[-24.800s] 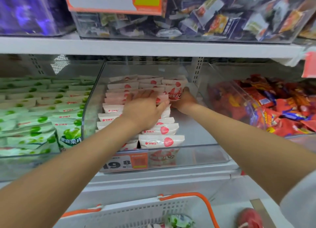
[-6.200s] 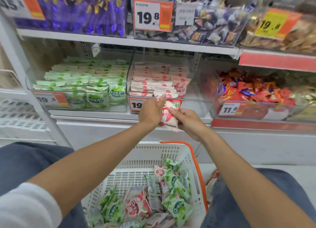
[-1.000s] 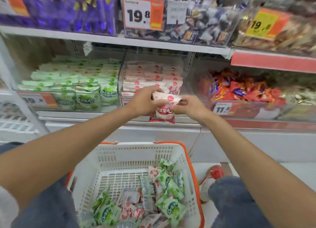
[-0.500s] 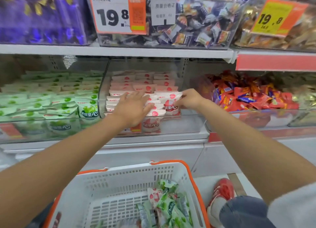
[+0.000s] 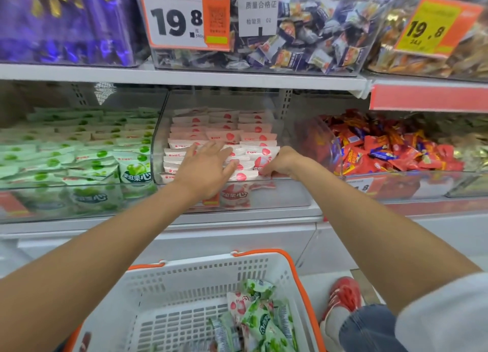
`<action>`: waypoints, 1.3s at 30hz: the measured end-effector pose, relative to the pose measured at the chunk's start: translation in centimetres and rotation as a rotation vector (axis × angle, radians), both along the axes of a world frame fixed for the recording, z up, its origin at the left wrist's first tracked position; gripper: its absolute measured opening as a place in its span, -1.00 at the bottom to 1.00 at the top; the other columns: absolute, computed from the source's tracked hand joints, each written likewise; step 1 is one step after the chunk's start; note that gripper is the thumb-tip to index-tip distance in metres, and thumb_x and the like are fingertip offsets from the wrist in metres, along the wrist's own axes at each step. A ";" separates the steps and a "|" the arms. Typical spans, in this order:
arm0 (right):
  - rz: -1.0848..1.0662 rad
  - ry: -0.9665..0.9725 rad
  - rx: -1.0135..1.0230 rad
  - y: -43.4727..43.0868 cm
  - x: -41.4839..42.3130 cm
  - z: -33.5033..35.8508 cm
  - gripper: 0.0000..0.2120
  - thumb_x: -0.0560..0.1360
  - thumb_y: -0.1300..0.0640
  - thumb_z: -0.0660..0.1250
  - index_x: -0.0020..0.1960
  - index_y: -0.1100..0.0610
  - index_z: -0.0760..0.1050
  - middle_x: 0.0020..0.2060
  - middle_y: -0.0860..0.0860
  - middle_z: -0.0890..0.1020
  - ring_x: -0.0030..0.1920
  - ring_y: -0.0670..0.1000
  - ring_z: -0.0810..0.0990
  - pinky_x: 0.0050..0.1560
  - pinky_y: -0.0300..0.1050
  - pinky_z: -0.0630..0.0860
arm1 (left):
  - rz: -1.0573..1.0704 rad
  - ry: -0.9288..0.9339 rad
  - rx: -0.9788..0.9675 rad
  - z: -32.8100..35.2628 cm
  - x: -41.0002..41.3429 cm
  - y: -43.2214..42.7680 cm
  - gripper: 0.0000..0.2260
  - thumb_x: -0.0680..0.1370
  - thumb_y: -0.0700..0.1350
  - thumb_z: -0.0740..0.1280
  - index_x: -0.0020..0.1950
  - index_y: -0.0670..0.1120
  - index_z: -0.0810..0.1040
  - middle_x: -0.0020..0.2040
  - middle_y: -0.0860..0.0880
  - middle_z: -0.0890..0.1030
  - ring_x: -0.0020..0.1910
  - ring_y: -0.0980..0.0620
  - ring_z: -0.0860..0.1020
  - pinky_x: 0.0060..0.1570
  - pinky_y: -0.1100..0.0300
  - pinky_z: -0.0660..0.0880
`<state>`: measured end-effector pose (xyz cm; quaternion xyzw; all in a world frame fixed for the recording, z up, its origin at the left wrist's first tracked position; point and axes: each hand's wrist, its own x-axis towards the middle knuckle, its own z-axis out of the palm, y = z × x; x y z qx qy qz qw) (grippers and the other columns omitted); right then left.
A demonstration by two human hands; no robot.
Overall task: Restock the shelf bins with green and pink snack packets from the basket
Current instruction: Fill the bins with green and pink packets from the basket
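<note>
At the upper left of the frame a bin holds purple packets (image 5: 60, 21). Under it, on the middle shelf, the left bin (image 5: 52, 211) is full with green snack packets (image 5: 79, 153) in rows, some standing against its clear front wall.

At the upper centre a white and orange price label (image 5: 182, 16) shows 19.8.

In the centre, the middle bin (image 5: 285, 193) holds the pink snack packets (image 5: 224, 124), stacked in neat rows toward the back. The left hand (image 5: 207, 166) lies flat on the front rows of these packets, with straight fingers spread a little. Just beside it, the right hand (image 5: 284, 163) is at the right front corner of the stack. Its fingers are bent down and the tips touch the front packets; if they grip one, I cannot tell. The two hands are near each other but apart.

At the bottom centre stands the white basket (image 5: 200, 280) with an orange rim. In its right part lie mixed green and pink packets (image 5: 258, 317).

On the right of the middle shelf, another bin contains red wrapped sweets (image 5: 390, 145). At the upper right there is a yellow price label (image 5: 430, 26). At the lower right a red shoe (image 5: 343, 296) and a white sleeve (image 5: 449, 312) are visible.
</note>
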<state>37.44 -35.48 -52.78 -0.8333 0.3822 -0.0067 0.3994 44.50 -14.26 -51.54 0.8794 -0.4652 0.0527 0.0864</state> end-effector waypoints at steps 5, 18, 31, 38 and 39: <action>-0.047 -0.056 -0.114 0.4 -0.8 0.7 -0.61 0.28 0.27 0.55 0.07 0.26 0.54 -0.02 0.10 0.63 0.02 0.09 0.62 0.04 -0.09 0.57 | 0.022 -0.039 -0.104 0.3 -0.6 0.2 -0.55 0.65 0.16 0.06 0.46 0.00 0.38 0.49 -0.03 0.35 0.49 -0.03 0.25 0.48 -0.08 0.10; 0.305 -0.198 -0.235 18.4 -13.1 -8.8 -0.89 0.42 0.26 0.29 -0.17 0.07 0.52 -0.34 -0.03 0.54 -0.22 0.09 0.58 -0.15 0.00 0.55 | 0.306 0.580 0.086 -8.8 -10.6 11.6 -0.80 0.56 -0.11 0.21 -0.02 -0.15 0.61 -0.05 -0.15 0.64 -0.02 -0.16 0.60 -0.06 0.10 0.51; 0.776 0.511 -0.204 24.7 -15.0 -23.3 -0.79 0.52 0.30 0.22 -0.27 0.16 0.38 -0.34 0.09 0.44 -0.35 0.07 0.44 -0.35 -0.09 0.40 | 0.249 0.949 0.648 -28.9 -15.3 20.0 -0.64 0.58 -0.16 0.28 0.38 -0.08 0.46 0.31 -0.11 0.52 0.25 -0.11 0.52 0.25 0.03 0.48; 0.673 0.513 -0.103 22.8 -15.7 -23.9 -0.80 0.54 0.26 0.18 -0.25 0.14 0.43 -0.31 0.09 0.51 -0.30 0.08 0.48 -0.25 -0.08 0.45 | 0.252 0.869 0.511 -31.4 -16.1 19.2 -0.75 0.56 -0.02 0.38 0.18 -0.09 0.54 0.20 -0.06 0.56 0.11 -0.04 0.55 0.08 0.11 0.53; 0.651 0.508 -0.084 22.5 -15.7 -23.9 -0.81 0.54 0.26 0.20 -0.22 0.15 0.49 -0.26 0.10 0.57 -0.25 0.09 0.54 -0.21 -0.05 0.51 | 0.267 0.915 0.482 -31.0 -15.7 18.9 -0.80 0.54 -0.03 0.40 0.10 -0.09 0.56 0.18 -0.08 0.58 0.10 -0.04 0.57 0.08 0.11 0.54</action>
